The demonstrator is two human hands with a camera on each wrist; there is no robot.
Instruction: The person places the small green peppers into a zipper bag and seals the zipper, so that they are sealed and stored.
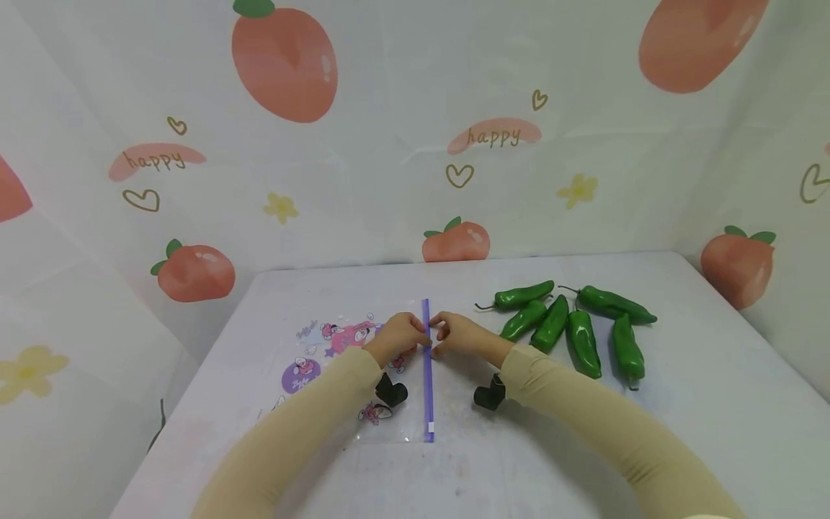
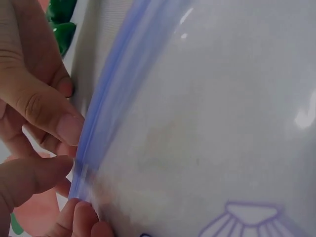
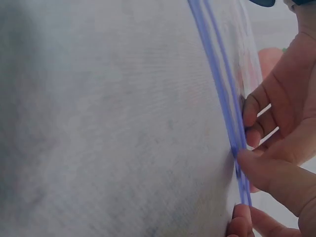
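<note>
Both hands, left hand (image 1: 400, 334) and right hand (image 1: 456, 334), pinched the purple zip strip (image 1: 427, 375) of a clear printed plastic bag (image 1: 337, 353) lying flat on the white table (image 1: 700, 375); six green plastic peppers (image 1: 570, 328) lay just right.

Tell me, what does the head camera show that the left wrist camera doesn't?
Only the head view shows the whole scene: the table, both sleeves, six whole peppers beside the bag, and the patterned backdrop. Only the left wrist view shows, up close, fingertips pinching the strip, and a shell-like purple print low on the bag. Both show the left hand and right hand pinching the blue strip, the clear bag, and some green pepper.
</note>
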